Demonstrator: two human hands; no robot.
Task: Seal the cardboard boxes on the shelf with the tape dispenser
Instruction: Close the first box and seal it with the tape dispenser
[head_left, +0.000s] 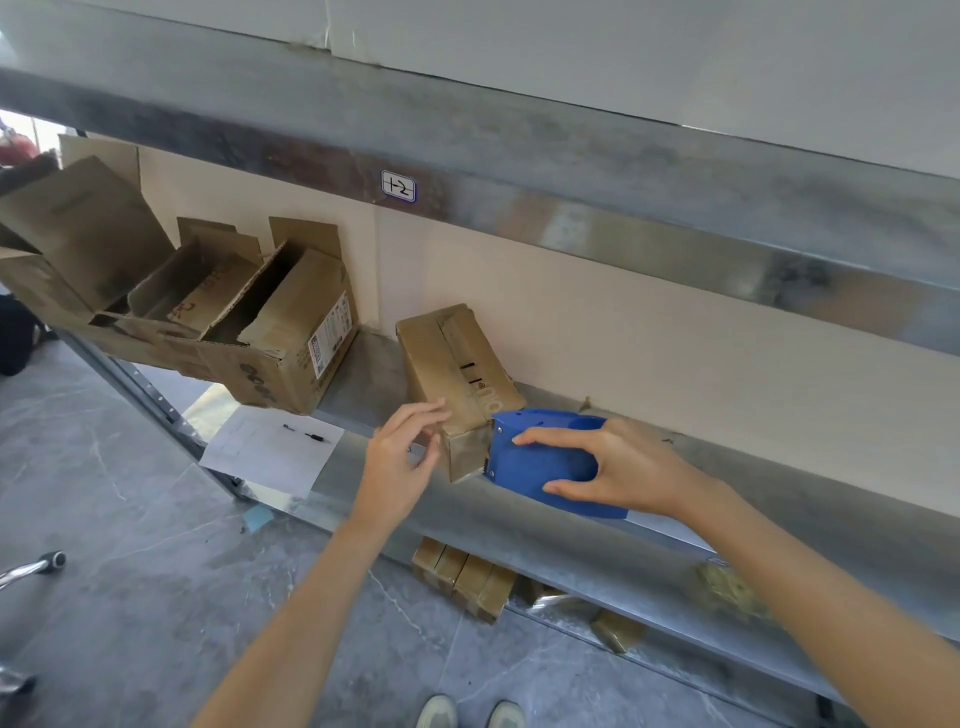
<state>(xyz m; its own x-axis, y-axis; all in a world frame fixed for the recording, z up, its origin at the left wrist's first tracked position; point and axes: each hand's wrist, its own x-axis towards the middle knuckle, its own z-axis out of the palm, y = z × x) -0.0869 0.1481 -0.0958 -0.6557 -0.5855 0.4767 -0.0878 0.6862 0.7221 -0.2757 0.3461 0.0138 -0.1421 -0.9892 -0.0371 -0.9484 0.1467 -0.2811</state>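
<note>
I'm gripping the blue tape dispenser (540, 460) in my right hand (623, 473), its teeth meeting the near end of the small box (457, 374) on the shelf (779, 488); my left hand (400, 457) is hovering beside it, loosely curled and empty. I'm judging the box light and dentable, best steadied at its near left corner

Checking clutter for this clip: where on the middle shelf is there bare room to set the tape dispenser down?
Bare shelf runs right of the tape dispenser, along the wall. A narrower gap lies between the big open box and the small box. It is crowded at the small box's front, where left hand, right hand and dispenser meet.
</note>
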